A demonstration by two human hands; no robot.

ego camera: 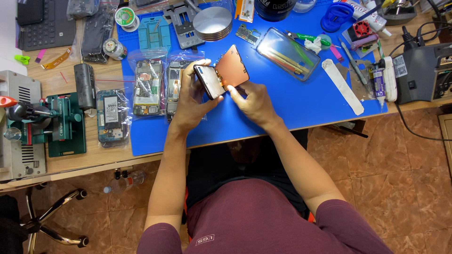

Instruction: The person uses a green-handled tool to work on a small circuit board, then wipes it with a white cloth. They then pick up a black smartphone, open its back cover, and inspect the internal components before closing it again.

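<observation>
My left hand [190,96] grips a dark phone body [209,81] by its edges, held above the blue work mat [292,103]. My right hand [252,101] pinches the lower edge of a copper-backed screen panel [232,67] that is swung open from the phone like a hinged lid. Both parts touch along one side. The phone's inside shows only partly between my fingers.
Bagged phone boards [148,87] lie left of my hands. A clear tray of tools [287,51], a stack of metal discs [213,22], a white strip [343,85], glue tubes and a grey station [423,70] stand right. A green clamp jig [63,124] sits left.
</observation>
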